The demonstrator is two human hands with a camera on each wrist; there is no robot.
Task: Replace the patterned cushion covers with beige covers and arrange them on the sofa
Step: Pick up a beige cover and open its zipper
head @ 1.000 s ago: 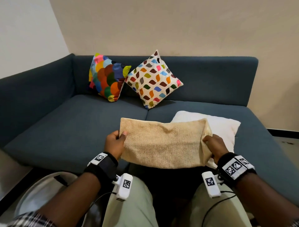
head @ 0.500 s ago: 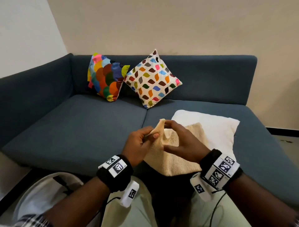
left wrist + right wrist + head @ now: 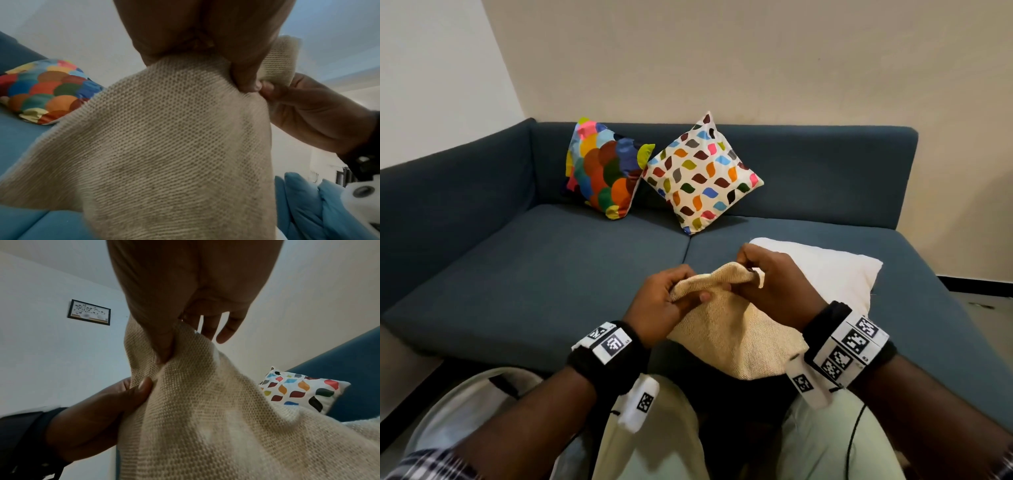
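Observation:
A beige woven cover (image 3: 736,332) hangs bunched in front of me, above my lap. My left hand (image 3: 671,301) pinches its top edge from the left, and my right hand (image 3: 767,284) pinches the same edge from the right, the two hands almost touching. The weave fills the left wrist view (image 3: 174,138) and the right wrist view (image 3: 216,410). A bare white cushion insert (image 3: 835,274) lies on the sofa seat behind the cover. Two patterned cushions lean on the sofa back: a scale-patterned one (image 3: 606,171) and a white leaf-patterned one (image 3: 702,174).
The blue sofa (image 3: 534,267) has bare seat on its left half. A framed picture (image 3: 89,312) hangs on the wall. My legs in pale trousers (image 3: 835,442) are below the cover, and floor shows at the far right (image 3: 983,301).
A second ago the cover was stretched flat between my hands held wide apart. My hands have since come together at its top edge, and the cloth now hangs bunched.

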